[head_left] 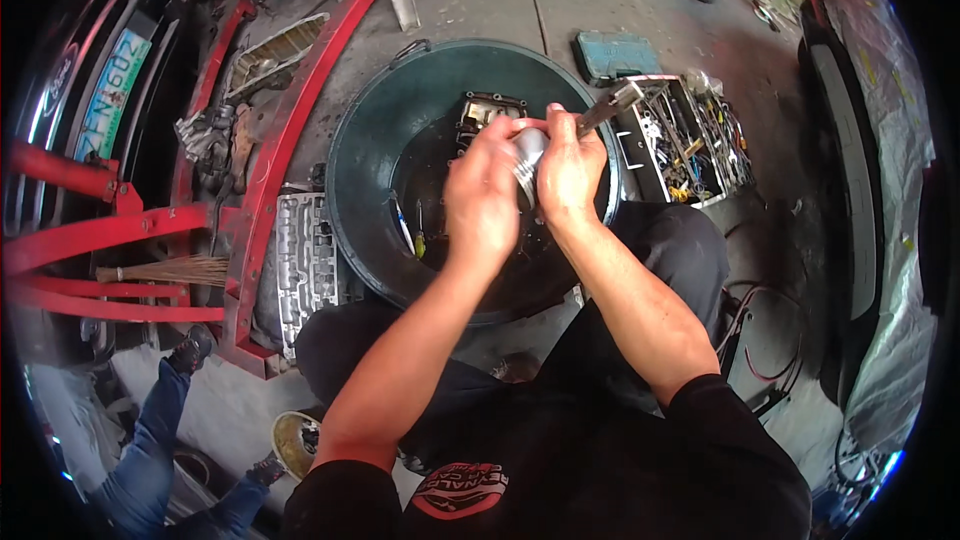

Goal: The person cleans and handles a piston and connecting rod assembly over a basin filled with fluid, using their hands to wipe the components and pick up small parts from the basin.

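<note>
Piston [529, 150] clasped between half-curled left hand [486, 180] — blurred — and half-curled right hand [570, 170], above tub [365, 155].

The round part [530, 148] is shiny, smooth metal. The rod [608, 110] looks like duller, darker metal. The big tub [362, 135] looks like smooth plastic with a little shine. The frame [290, 135] is painted metal. The floor [480, 0] is rough and dull. The sheet [893, 250] is silvery and crinkly. The shirt [620, 460] is matt cloth.
</note>
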`<state>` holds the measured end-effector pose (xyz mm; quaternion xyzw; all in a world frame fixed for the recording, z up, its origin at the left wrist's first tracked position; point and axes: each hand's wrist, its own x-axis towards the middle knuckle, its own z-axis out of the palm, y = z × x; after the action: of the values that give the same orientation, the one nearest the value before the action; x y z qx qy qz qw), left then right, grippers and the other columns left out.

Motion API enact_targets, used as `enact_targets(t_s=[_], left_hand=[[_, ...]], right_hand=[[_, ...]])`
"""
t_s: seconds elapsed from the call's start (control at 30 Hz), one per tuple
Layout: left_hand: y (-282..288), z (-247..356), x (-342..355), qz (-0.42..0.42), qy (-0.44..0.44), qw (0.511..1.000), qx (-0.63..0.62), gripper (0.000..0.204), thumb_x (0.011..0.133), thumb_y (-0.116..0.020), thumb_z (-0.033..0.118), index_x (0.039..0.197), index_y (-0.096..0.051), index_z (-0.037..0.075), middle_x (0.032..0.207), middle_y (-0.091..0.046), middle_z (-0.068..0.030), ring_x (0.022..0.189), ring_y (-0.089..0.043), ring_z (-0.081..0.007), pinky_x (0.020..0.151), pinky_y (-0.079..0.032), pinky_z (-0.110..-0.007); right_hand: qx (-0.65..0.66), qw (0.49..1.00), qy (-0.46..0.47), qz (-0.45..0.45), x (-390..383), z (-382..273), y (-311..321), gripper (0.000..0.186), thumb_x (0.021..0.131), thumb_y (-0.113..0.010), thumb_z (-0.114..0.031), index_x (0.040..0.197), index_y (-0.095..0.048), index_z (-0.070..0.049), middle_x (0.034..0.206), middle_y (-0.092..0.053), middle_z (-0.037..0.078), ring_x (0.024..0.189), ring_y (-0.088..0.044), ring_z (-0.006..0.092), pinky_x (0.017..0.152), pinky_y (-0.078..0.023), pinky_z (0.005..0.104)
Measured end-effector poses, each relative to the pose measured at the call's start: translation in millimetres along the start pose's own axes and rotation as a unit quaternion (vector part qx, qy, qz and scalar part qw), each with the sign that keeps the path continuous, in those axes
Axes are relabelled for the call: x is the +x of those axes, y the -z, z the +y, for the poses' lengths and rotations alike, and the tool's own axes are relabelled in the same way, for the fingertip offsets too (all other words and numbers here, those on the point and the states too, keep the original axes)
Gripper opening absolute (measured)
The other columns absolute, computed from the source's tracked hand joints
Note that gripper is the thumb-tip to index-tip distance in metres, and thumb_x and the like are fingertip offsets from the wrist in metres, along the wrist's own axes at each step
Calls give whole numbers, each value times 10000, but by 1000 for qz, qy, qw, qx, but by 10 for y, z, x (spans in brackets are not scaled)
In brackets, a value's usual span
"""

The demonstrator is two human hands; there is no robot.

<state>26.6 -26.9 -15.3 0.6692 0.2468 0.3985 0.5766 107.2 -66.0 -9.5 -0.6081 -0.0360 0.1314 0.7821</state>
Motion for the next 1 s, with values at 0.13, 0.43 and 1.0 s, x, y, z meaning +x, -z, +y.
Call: enact_targets(t_s=[0.13, 0.43, 1.0], left_hand=[[-9, -102, 67, -13, 38, 996, 78, 341, 985, -502, 179, 1268, -595, 14, 1071, -671, -201, 957, -651, -280, 894, -469, -316], [162, 54, 111, 18, 184, 977, -102, 538, 986, -509, 333, 1442, -403, 68, 1298, -529, -146, 1100, -595, -267, 740, -554, -346], [-140, 265, -177, -33, -75, 972, 218, 549, 999, -478, 419, 1300, -561, -34, 1272, -578, -261, 1101, -608, -359, 900, -498, -400]], right_hand=[[3, 1000, 17, -1, 113, 109, 17, 233, 944, -563, -152, 769, -555, 2, 709, -684, 102, 616, -577, 126, 598, -466, 273], [148, 986, -3, -75, 21, 139, -185, 180, 958, -551, -130, 827, -549, -8, 774, -698, 134, 687, -649, 169, 677, -527, 293], [132, 989, -62, -1, 91, 254, 114, 188, 761, -697, -149, 706, -533, -75, 659, -582, 18, 622, -539, 116, 566, -443, 283]])
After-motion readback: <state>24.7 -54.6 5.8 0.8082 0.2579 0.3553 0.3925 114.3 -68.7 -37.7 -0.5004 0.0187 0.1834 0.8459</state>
